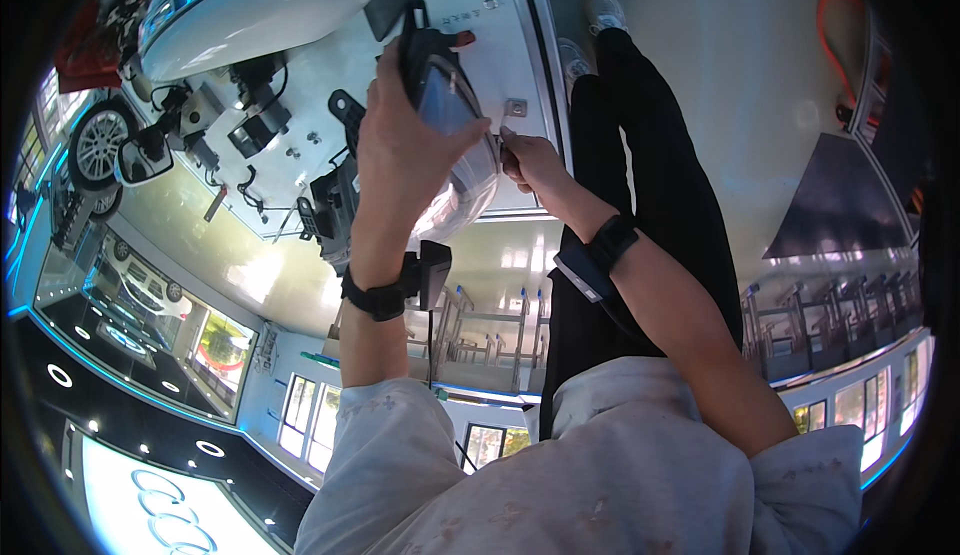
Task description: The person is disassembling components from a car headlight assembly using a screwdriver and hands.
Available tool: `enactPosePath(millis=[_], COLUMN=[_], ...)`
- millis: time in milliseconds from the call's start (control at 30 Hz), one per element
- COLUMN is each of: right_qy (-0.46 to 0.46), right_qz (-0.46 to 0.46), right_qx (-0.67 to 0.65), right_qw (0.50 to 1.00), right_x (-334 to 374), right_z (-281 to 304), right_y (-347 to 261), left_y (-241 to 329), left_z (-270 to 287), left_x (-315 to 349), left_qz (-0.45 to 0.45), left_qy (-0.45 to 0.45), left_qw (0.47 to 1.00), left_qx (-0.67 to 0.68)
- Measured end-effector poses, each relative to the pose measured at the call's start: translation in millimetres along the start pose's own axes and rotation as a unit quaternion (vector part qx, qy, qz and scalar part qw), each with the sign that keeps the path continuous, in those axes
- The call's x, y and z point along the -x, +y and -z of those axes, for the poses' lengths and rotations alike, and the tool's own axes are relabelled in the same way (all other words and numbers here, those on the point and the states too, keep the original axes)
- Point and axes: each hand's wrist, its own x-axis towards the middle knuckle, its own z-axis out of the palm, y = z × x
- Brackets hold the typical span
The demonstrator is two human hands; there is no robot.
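L hand clamped on headlight unit, thumb across lens. R hand curled at unit's R edge; can't tell what's pinched, if anything. Unit's over R side of wht table. Blk bracketed part just L of L hand. Wht body panel far L, car mirror further L, nearer.

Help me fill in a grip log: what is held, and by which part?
The left hand holds the headlamp by its side, thumb across its clear front. The right hand is at the lamp's edge; its hold cannot be told.
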Motion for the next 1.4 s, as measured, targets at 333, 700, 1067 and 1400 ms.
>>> enactPosePath(millis=[333,700,1067,1400], right_qy=[-0.031,0.008,-0.022,-0.030], right_qz=[0.011,0.046,0.042,0.060], right_qx=[0.011,0.044,0.002,-0.004], right_qw=[0.999,0.998,0.999,0.998], right_x=[5.2,6.1,-1.9,5.1], right_z=[3.3,0.4,6.6,-3.7], right_y=[-7.7,-5.4,6.9,3.0], left_y=[2.0,2.5,10.8,15.6], left_z=[-1.4,-3.8,-10.5,-13.8], left_x=[-2.2,5.1,21.1,37.8], left_qz=[-0.016,0.000,0.005,0.004], left_qy=[-0.008,0.003,0.033,0.075], left_qw=[1.000,1.000,0.999,0.996], left_qx=[-0.010,0.005,-0.028,-0.049])
